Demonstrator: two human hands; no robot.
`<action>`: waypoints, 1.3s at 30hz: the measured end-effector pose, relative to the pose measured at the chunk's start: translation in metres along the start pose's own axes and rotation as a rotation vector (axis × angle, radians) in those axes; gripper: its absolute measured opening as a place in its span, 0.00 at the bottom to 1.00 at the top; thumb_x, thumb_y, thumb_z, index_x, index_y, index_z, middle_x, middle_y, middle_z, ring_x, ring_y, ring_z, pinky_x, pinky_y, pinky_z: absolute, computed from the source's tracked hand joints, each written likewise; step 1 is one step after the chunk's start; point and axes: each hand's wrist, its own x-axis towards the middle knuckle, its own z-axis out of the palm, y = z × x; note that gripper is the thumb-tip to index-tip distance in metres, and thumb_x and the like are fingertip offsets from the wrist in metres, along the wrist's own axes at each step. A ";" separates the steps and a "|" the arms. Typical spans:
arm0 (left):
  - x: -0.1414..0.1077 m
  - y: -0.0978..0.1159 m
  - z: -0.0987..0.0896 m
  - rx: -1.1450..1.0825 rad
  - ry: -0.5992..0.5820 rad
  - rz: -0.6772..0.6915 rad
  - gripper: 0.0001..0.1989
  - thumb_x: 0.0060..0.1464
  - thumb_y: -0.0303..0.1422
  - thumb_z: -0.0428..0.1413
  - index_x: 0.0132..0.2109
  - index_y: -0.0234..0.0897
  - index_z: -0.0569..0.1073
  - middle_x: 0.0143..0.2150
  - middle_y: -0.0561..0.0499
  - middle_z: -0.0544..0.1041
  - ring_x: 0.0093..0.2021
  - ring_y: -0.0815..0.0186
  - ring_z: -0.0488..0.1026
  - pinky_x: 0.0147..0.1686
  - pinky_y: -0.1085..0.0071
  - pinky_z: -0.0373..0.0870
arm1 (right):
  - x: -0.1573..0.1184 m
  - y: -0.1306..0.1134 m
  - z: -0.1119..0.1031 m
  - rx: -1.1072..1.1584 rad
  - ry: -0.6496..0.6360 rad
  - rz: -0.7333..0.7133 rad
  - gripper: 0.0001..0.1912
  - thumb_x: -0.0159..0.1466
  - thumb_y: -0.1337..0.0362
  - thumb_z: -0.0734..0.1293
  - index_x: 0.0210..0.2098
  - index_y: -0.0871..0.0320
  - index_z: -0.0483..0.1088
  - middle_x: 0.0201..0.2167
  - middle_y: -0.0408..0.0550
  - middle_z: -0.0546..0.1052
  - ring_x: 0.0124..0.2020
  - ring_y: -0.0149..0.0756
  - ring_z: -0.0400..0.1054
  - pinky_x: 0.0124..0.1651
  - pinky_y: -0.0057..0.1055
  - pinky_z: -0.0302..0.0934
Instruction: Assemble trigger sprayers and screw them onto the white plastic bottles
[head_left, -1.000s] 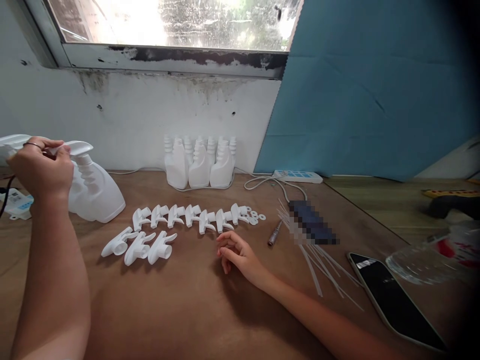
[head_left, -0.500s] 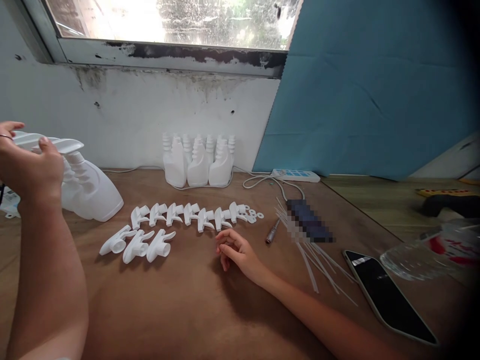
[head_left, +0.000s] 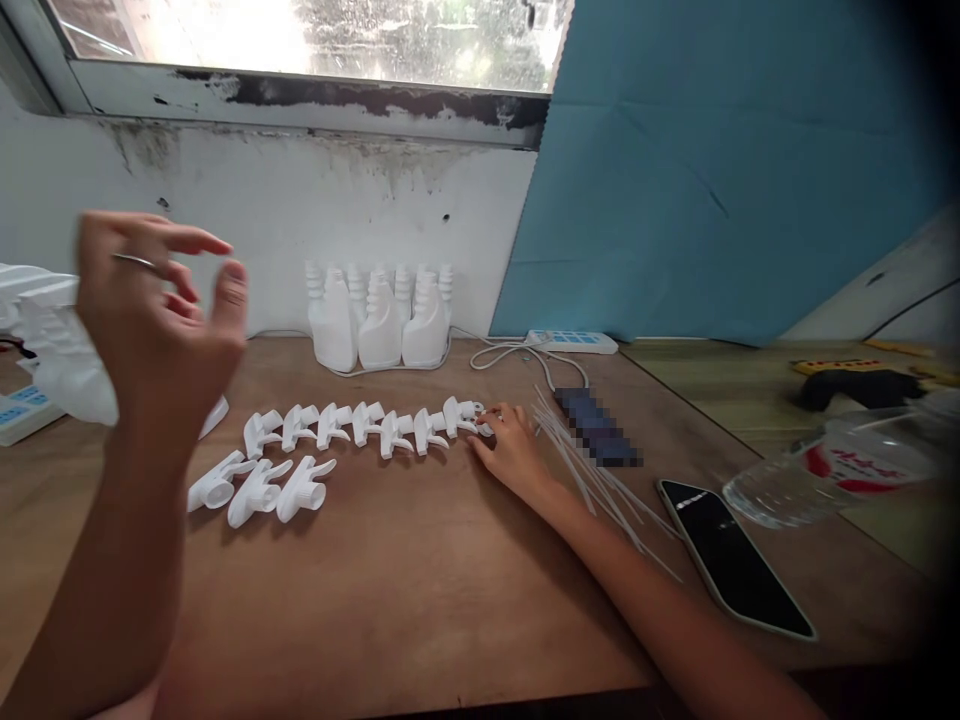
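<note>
Left hand (head_left: 161, 310): raised, upper left of frame, thumb and index finger apart. Right hand (head_left: 510, 447): right of center, palm down, fingers slightly bent.

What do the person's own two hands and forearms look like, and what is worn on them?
The left hand wears a thin, silvery ring on one finger; no glove. The right hand is gloveless too; whether it has a ring is unclear. The left forearm and right forearm show no watch.

A dark-screened phone (head_left: 735, 560) lies on the bench (head_left: 375, 620), near a clear bottle (head_left: 840, 465) with a red-and-white label; blue cloth (head_left: 675, 190) covers part of the wall (head_left: 247, 200).
</note>
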 end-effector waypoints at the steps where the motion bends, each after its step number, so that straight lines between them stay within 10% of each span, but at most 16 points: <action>1: -0.006 0.011 0.009 0.000 -0.014 0.064 0.11 0.58 0.31 0.56 0.48 0.36 0.73 0.52 0.48 0.65 0.34 0.70 0.63 0.31 0.70 0.62 | 0.000 0.001 0.002 -0.012 -0.004 0.002 0.05 0.59 0.66 0.67 0.36 0.58 0.73 0.44 0.57 0.73 0.47 0.52 0.61 0.47 0.44 0.56; 11: -0.132 0.043 0.077 -0.344 -0.770 0.194 0.14 0.59 0.31 0.53 0.52 0.44 0.66 0.53 0.44 0.67 0.37 0.63 0.72 0.37 0.64 0.73 | 0.005 -0.010 -0.025 0.128 0.168 -0.085 0.08 0.65 0.70 0.59 0.30 0.56 0.66 0.38 0.53 0.74 0.41 0.40 0.68 0.45 0.36 0.62; 17: -0.185 0.032 0.072 -0.549 -0.895 0.005 0.34 0.51 0.33 0.61 0.62 0.50 0.56 0.61 0.43 0.63 0.56 0.52 0.67 0.53 0.55 0.70 | -0.026 -0.052 -0.026 0.321 0.180 -0.463 0.08 0.66 0.71 0.60 0.31 0.56 0.67 0.38 0.52 0.76 0.38 0.38 0.71 0.43 0.36 0.67; 23: -0.196 0.020 0.075 -0.651 -0.990 -0.225 0.10 0.58 0.34 0.54 0.47 0.38 0.68 0.42 0.49 0.75 0.42 0.62 0.73 0.42 0.68 0.70 | -0.042 -0.076 -0.014 0.454 0.150 -0.795 0.07 0.65 0.75 0.62 0.41 0.63 0.70 0.38 0.53 0.78 0.36 0.33 0.73 0.38 0.28 0.70; 29: -0.194 0.012 0.075 -0.558 -1.003 -0.264 0.09 0.58 0.34 0.54 0.46 0.38 0.69 0.43 0.51 0.76 0.42 0.64 0.73 0.44 0.69 0.67 | -0.017 -0.036 -0.024 0.437 0.211 -0.590 0.08 0.63 0.75 0.64 0.39 0.58 0.71 0.38 0.51 0.78 0.43 0.38 0.71 0.48 0.40 0.67; 33: -0.192 0.010 0.074 -0.564 -1.031 -0.256 0.10 0.56 0.30 0.54 0.47 0.38 0.68 0.45 0.50 0.76 0.45 0.63 0.72 0.46 0.68 0.67 | 0.005 0.014 -0.023 0.135 0.078 -0.223 0.06 0.64 0.71 0.63 0.36 0.58 0.73 0.38 0.53 0.78 0.43 0.43 0.69 0.49 0.43 0.62; 39: -0.189 0.010 0.073 -0.549 -1.072 -0.164 0.15 0.55 0.31 0.56 0.50 0.40 0.69 0.44 0.49 0.74 0.45 0.61 0.71 0.46 0.66 0.66 | 0.008 0.047 -0.007 0.092 -0.084 -0.102 0.08 0.60 0.71 0.67 0.39 0.59 0.76 0.39 0.54 0.77 0.43 0.44 0.69 0.49 0.40 0.60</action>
